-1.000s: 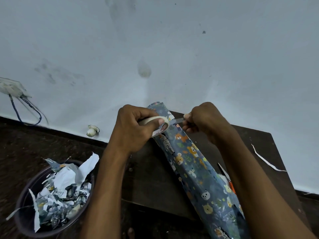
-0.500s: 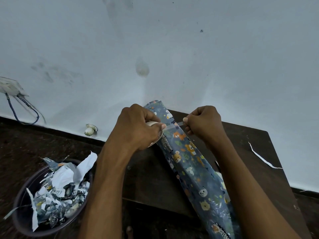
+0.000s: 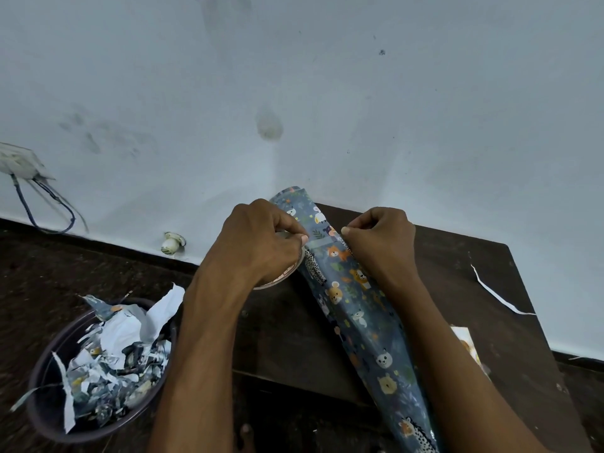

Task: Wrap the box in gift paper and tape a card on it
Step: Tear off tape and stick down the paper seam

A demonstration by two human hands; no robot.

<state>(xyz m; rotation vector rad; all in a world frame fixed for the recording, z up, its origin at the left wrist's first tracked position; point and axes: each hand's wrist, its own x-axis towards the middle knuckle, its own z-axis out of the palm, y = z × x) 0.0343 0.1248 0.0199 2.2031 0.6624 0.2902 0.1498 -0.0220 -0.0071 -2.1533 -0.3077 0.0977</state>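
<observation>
The wrapped box [image 3: 356,308] lies slantwise on the surface [image 3: 457,282], far end at the back edge by the wall [image 3: 327,93]. A paper strip [image 3: 496,294] lies near the right edge. A bowl [image 3: 42,407] of scraps [image 3: 114,348] sits on the floor beyond the left edge.

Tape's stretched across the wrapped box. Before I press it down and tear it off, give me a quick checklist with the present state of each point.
1. Left hand grips the tape roll: ok.
2. Right hand pinches the tape strip's free end: ok.
3. Strip lies across the wrapped box: ok.
4. Strip bridges the paper seam: cannot tell.
5. Strip free of wrinkles: cannot tell.
6. Box rests on the table: ok.
</observation>
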